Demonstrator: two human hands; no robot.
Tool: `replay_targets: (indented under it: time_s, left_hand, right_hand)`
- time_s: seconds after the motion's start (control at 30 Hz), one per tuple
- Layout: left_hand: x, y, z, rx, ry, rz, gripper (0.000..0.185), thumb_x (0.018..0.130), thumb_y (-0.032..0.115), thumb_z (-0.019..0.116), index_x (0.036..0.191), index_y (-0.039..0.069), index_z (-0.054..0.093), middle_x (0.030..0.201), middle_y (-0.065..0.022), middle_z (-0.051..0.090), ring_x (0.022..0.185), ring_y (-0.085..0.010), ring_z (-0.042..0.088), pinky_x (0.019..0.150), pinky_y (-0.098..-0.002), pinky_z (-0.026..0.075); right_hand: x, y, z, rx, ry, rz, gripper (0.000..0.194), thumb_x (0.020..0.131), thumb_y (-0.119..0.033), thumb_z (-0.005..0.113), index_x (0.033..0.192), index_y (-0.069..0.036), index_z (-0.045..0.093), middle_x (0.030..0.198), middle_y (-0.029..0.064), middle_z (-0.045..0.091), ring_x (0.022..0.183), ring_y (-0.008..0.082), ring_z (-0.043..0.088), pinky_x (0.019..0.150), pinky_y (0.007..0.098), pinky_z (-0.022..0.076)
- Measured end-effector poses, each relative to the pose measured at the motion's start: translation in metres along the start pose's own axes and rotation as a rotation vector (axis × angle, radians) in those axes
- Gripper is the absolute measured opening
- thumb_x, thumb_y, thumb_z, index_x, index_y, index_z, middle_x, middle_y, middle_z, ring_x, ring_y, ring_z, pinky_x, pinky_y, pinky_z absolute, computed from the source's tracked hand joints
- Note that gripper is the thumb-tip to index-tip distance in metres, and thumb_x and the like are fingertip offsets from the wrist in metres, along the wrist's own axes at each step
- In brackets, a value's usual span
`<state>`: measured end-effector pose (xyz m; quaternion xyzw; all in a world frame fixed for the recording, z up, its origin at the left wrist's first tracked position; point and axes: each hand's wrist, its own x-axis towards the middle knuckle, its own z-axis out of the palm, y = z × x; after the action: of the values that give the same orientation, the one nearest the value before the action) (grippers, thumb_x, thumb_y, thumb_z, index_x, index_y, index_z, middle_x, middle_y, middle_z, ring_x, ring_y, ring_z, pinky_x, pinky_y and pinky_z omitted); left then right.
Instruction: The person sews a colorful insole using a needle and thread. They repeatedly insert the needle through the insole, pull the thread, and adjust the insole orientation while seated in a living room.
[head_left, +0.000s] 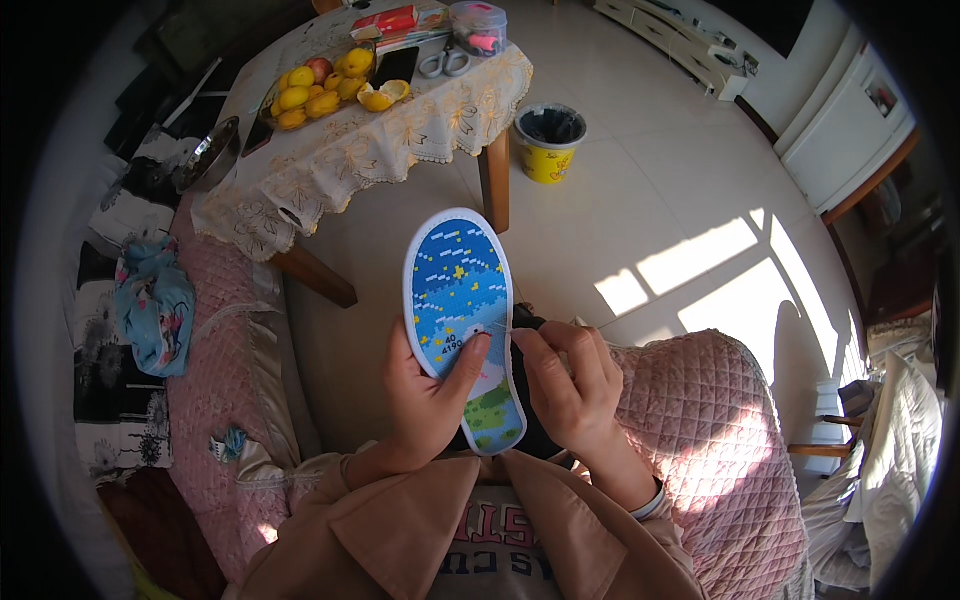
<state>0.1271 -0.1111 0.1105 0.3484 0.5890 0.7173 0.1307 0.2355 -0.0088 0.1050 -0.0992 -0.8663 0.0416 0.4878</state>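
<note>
An embroidered shoe insole (461, 277) with a white edge, a blue starry pattern and green patches at its heel stands roughly upright before me. My left hand (431, 382) grips its left side, thumb across the printed face. At the insole's right edge is my right hand (566, 375), with thumb and index finger pinched together. A thin pale line, perhaps a needle or thread, runs from these fingertips to the insole's face near my left thumb; which of the two it is I cannot tell.
Ahead, a cloth-covered table (420, 139) bears fruit (322, 86), scissors (445, 64) and a clear plastic box (478, 28). A yellow bin (551, 142) stands beside it. Pink quilted seat covers (705, 450) lie on both sides; a thread bundle (232, 442) rests at left.
</note>
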Motion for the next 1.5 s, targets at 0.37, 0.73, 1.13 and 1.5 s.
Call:
replay_targets:
  time_s: [0.37, 0.73, 1.13, 1.5]
  left_hand:
    - [0.000, -0.001, -0.002, 0.043, 0.013, 0.003, 0.027, 0.082, 0.003, 0.067, 0.102, -0.002, 0.050, 0.089, -0.0082, 0.065, 0.073, -0.0079, 0.061, 0.063, -0.0223, 0.050]
    - [0.000, -0.006, -0.004, 0.094, 0.015, 0.027, 0.021, 0.082, 0.003, 0.067, 0.094, -0.002, 0.051, 0.086, -0.0092, 0.066, 0.073, -0.0085, 0.062, 0.063, -0.0228, 0.051]
    - [-0.002, -0.012, -0.008, -0.215, -0.004, -0.071, 0.018, 0.086, 0.006, 0.062, 0.100, -0.002, 0.054, 0.092, -0.0065, 0.063, 0.083, -0.0083, 0.059, 0.074, -0.0232, 0.048]
    - [-0.004, -0.010, -0.009, -0.396, -0.178, -0.139, 0.023, 0.089, 0.008, 0.059, 0.107, -0.002, 0.050, 0.099, -0.0082, 0.062, 0.088, -0.0104, 0.060, 0.078, -0.0245, 0.048]
  right_hand:
    - [0.002, -0.003, 0.000, -0.031, -0.053, 0.004, 0.036, 0.061, -0.005, 0.062, 0.096, 0.001, 0.062, 0.089, 0.0086, 0.053, 0.070, 0.0179, 0.056, 0.049, 0.0237, 0.0459]
    - [0.006, -0.006, -0.002, -0.056, -0.098, -0.019, 0.034, 0.062, -0.006, 0.061, 0.095, 0.002, 0.061, 0.089, 0.0094, 0.052, 0.071, 0.0178, 0.055, 0.051, 0.0235, 0.0461]
    - [0.005, -0.013, 0.001, 0.896, 0.029, 0.604, 0.026, 0.086, -0.013, 0.063, 0.106, -0.002, 0.050, 0.083, 0.0036, 0.060, 0.064, 0.0078, 0.054, 0.055, 0.0216, 0.0489]
    - [-0.013, 0.009, 0.011, 2.079, -0.302, 1.265, 0.021, 0.090, -0.017, 0.057, 0.105, -0.002, 0.058, 0.081, -0.0011, 0.058, 0.061, 0.0056, 0.049, 0.056, 0.0193, 0.0420]
